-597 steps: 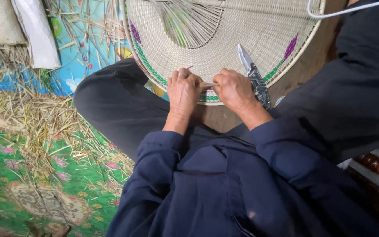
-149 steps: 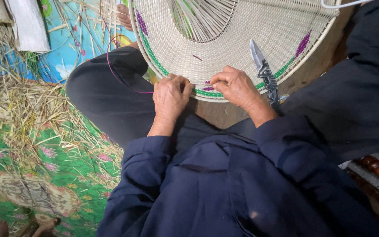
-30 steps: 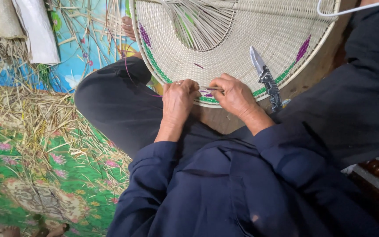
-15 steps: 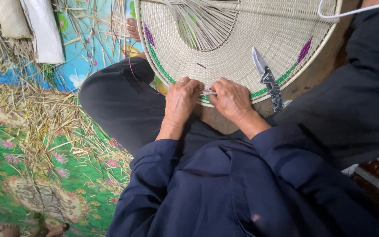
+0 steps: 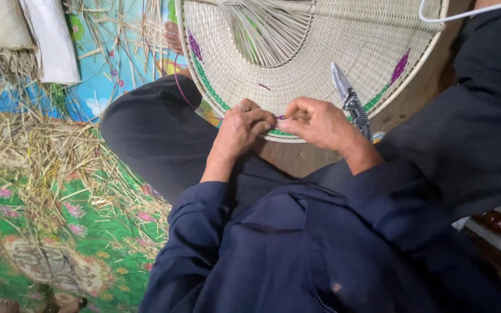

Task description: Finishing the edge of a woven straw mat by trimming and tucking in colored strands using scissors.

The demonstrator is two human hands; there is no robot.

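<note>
The near rim of the round woven tray (image 5: 320,52), propped across the lap, is pinched between the left hand (image 5: 240,130) and right hand (image 5: 319,123), closed on a purple strand (image 5: 280,117). Rim weaving seems underway; careful threading and tightening is judged needed next, clear of the knife (image 5: 350,103) resting on the weave.

A floor-level craft workspace, seemingly in a home, where weaving is done by hand. The person sits cross-legged on a green floral mat (image 5: 42,232) at lower left, strewn with dry straw (image 5: 36,150). A large round woven tray (image 5: 297,64) with green and purple bands fills the top centre, a folding knife (image 5: 349,101) resting on it. Rolled pale material (image 5: 36,35) lies at upper left, beside a blue patterned sheet (image 5: 111,69).
</note>
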